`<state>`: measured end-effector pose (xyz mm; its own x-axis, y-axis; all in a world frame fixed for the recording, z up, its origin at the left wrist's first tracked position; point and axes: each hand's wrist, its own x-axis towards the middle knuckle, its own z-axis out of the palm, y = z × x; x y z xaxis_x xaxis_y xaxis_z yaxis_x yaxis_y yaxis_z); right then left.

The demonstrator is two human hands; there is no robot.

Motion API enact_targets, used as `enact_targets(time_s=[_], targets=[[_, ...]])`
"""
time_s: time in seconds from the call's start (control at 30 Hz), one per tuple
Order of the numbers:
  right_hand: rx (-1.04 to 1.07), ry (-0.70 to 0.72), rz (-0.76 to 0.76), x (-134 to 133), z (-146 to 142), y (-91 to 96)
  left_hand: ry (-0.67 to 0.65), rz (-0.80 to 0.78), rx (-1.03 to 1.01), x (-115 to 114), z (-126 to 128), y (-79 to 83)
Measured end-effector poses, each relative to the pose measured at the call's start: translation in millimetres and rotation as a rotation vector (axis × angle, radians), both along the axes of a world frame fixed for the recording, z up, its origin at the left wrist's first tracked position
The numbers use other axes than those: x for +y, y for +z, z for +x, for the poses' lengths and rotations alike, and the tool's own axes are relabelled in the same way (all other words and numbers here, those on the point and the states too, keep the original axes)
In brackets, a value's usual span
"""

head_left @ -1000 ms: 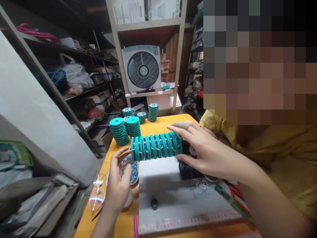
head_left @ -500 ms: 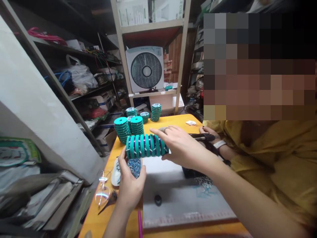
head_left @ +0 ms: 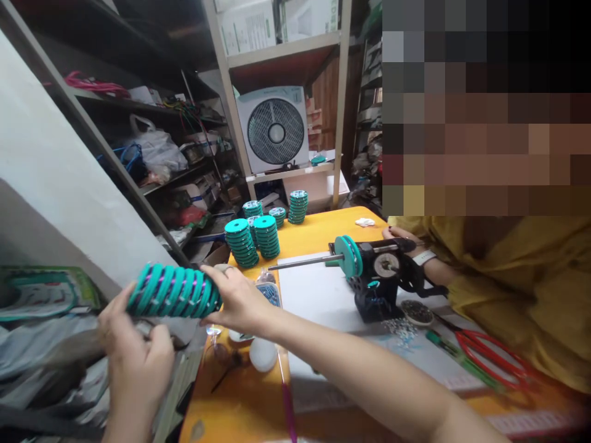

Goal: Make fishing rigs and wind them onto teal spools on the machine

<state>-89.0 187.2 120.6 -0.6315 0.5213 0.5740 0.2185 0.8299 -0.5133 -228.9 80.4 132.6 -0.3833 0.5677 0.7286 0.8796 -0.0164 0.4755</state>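
I hold a row of green spools at my ten o'clock, lying nearly level and clear of the yellow table's left edge; violet wire shows between the discs. My right hand pinches the three o'clock end between thumb and fingers; my left hand, a little blurred, presses bent fingers on the nine o'clock end, its thumb standing apart below; so the row is clamped between them. Stacks of green spools stand towards eleven o'clock; a box fan sits on the shelf beyond at twelve. At one o'clock a black winder carries a pair of green discs on its rod; a co-worker's hand rests near it at two o'clock; red scissors lie between two and three.
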Motion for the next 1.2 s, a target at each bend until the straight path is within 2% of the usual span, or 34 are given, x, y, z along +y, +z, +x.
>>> enact_targets(time_s=[0.07,0.13,0.27,0.43,0.6,0.73,0.83,1.03,1.13,1.2], targets=[[0.200,0.049,-0.194,16.2,-3.2,-21.2,0.038,-0.095,0.249,13.8,3.3,19.0],[0.298,0.003,-0.279,33.8,1.0,-39.3,-0.012,-0.195,0.382,37.3,10.7,35.6],[0.382,-0.122,-0.348,65.4,19.4,-59.5,-0.239,-0.339,0.505,92.7,21.0,58.5],[0.466,-0.296,-0.337,91.2,45.8,-67.4,-0.450,-0.450,0.603,145.2,30.2,70.7],[0.505,-0.575,-0.330,114.0,67.8,-75.4,-0.613,-0.519,0.676,189.4,64.7,74.6],[0.479,-0.821,-0.365,143.0,73.0,-78.1,-0.686,-0.584,0.731,231.6,95.1,75.1],[0.408,-0.935,-0.418,165.3,71.6,-79.3,-0.682,-0.624,0.778,262.1,107.5,69.2],[0.188,-0.999,-0.513,197.1,64.4,-89.6,-0.648,-0.672,0.865,305.8,109.1,39.7],[0.088,-1.028,-0.542,208.8,57.1,-94.4,-0.647,-0.673,0.882,315.3,104.4,25.7],[0.038,-1.047,-0.549,213.6,52.3,-95.6,-0.654,-0.669,0.869,315.5,102.0,22.5]])
